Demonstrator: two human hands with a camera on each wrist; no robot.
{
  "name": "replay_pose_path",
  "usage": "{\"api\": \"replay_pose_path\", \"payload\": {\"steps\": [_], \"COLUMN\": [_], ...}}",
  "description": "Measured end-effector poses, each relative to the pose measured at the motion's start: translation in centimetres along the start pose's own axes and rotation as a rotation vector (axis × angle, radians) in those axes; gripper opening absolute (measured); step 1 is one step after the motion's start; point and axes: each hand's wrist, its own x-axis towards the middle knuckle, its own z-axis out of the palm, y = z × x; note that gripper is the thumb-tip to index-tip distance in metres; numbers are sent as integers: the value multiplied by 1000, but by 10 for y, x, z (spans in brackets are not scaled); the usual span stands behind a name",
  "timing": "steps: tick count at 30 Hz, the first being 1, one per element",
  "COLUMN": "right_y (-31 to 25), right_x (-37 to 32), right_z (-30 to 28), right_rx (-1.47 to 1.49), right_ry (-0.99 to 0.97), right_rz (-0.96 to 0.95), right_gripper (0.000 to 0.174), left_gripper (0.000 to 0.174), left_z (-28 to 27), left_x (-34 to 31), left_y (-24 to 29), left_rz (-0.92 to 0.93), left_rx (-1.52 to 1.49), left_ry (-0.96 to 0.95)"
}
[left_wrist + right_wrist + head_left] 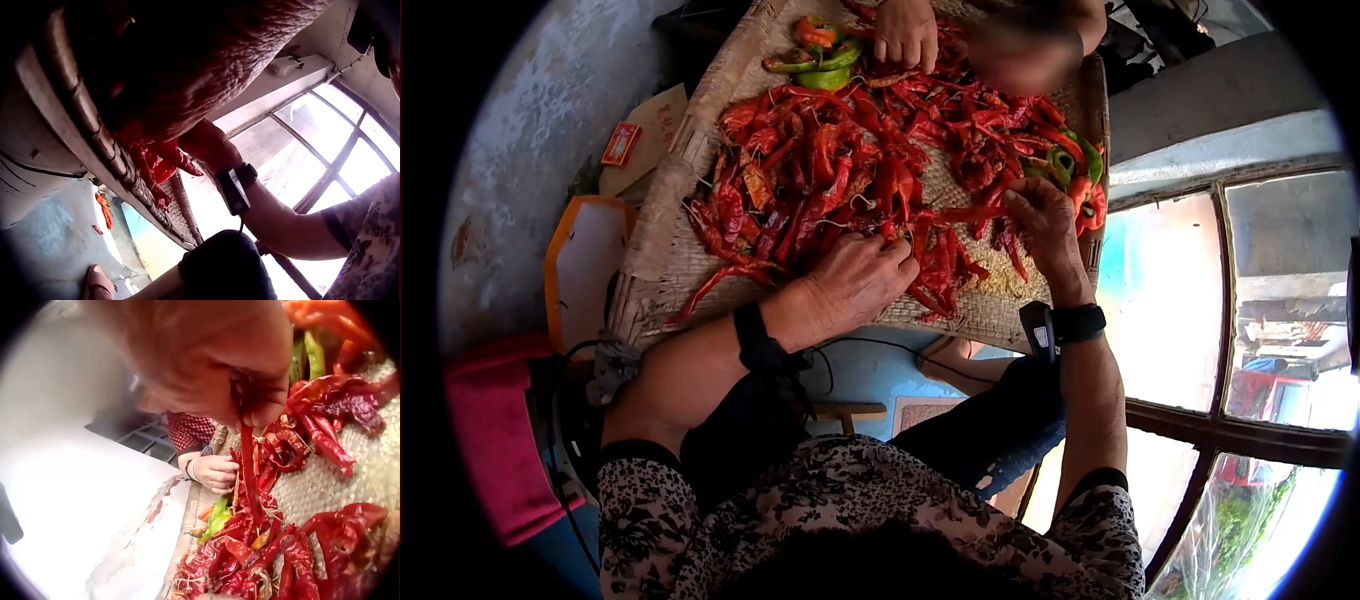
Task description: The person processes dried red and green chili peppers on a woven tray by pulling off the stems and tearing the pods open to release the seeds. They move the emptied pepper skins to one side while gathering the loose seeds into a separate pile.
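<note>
My right hand (1050, 230) pinches a long red chili pepper (970, 214) between thumb and fingers, above the right side of a woven tray (660, 230). In the right wrist view this chili (249, 469) hangs down from the fingertips. My left hand (865, 280) is at the near edge of the red chili pile (810, 180), its fingers bent in among the peppers. Its fingertips are hidden, so I cannot tell whether they grip one. In the left wrist view the hand (206, 69) is dark, with red chili pieces (159, 165) just beyond it.
Another person's hand (906, 38) reaches into the far side of the tray. Green peppers (825, 78) lie at the far left, more green and red ones (1085, 170) at the right edge. A window (1160, 300) is on the right; a small red box (621, 144) sits left.
</note>
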Motion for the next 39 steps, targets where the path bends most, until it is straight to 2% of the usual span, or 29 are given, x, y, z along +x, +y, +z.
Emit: {"api": "replay_pose_path", "payload": {"steps": [4, 6, 10, 12, 14, 16, 17, 20, 22, 24, 25, 29, 31, 35, 39], "right_y": [-2, -13, -4, 1, 10, 24, 23, 15, 20, 31, 30, 47, 48, 36, 34], "right_x": [3, 16, 14, -9, -26, -37, -39, -40, -38, -36, -37, -30, -28, -32, -29], "right_z": [4, -4, -29, -23, -4, 13, 17, 31, 36, 39, 40, 37, 36, 41, 36], "right_rx": [36, 381, 266, -489, -620, -594, -578, -422, -453, -530, -533, -476, -573, -689, -534], "right_ry": [-34, 276, 191, -237, -478, -394, -389, -328, -332, -228, -180, -147, -209, -243, -208], "right_rz": [16, -207, -219, -71, 5, -151, -44, -36, -31, -196, -206, -273, -430, -403, -341], "right_gripper": [17, 22, 28, 36, 36, 28, 25, 22, 23, 21, 23, 22, 16, 9, 9], "left_gripper": [20, 19, 25, 36, 40, 45, 46, 46, 45, 44, 44, 40, 39, 34, 33], "left_z": [1, 0, -2, -2, -1, -3, -6, -12, -10, -4, -1, 0, -2, -9, -12], "left_x": [1, 1, 1, -1, -1, 1, 2, 4, 4, 4, 3, 3, 4, 9, 14], "left_y": [-1, -1, 1, 3, 5, 6, 9, 13, 15, 14, 12, 9, 11, 0, -2], "left_rz": [7, 7, 4, 14, 20, 30, 34, 51, 75, 50, 64, 83, 73, 29, -5], "left_rx": [-6, -8, -9, 75, 79, 84, 120, 169, 175, 134, 133, 123, 110, 147, 136], "left_ry": [-23, -50, -102, -5, 4, 13, 45, 63, 46, 23, 17, -41, -59, -50, -17]}}
